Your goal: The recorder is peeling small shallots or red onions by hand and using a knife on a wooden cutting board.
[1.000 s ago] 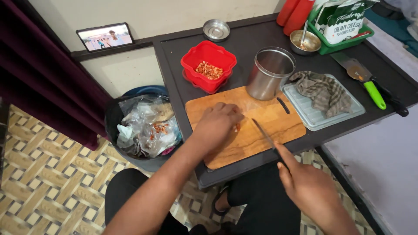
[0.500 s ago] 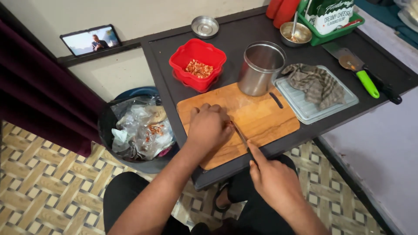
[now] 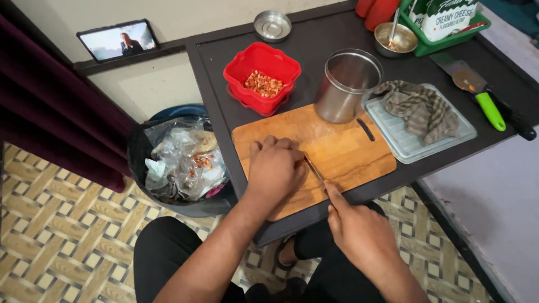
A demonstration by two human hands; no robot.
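Observation:
A wooden cutting board [image 3: 348,151] lies on the dark table [image 3: 314,45]. My left hand [image 3: 275,168] is curled palm-down on the board's left part, covering whatever is under it. My right hand [image 3: 359,230] grips a knife [image 3: 314,168] at the table's near edge; the thin blade points up and left and meets the fingertips of my left hand. A red square container [image 3: 261,76] with chopped reddish bits stands just beyond the board.
A steel canister [image 3: 347,84] stands at the board's far right corner, and a checked cloth [image 3: 421,109] lies on a pale tray [image 3: 393,140]. A green-handled spatula [image 3: 483,98] rests right. A lined waste bin [image 3: 179,163] stands left of the table. A screen [image 3: 118,40] sits on the ledge.
My right hand with the knife has moved left, bringing the blade up against my left hand. The view has shifted toward the board.

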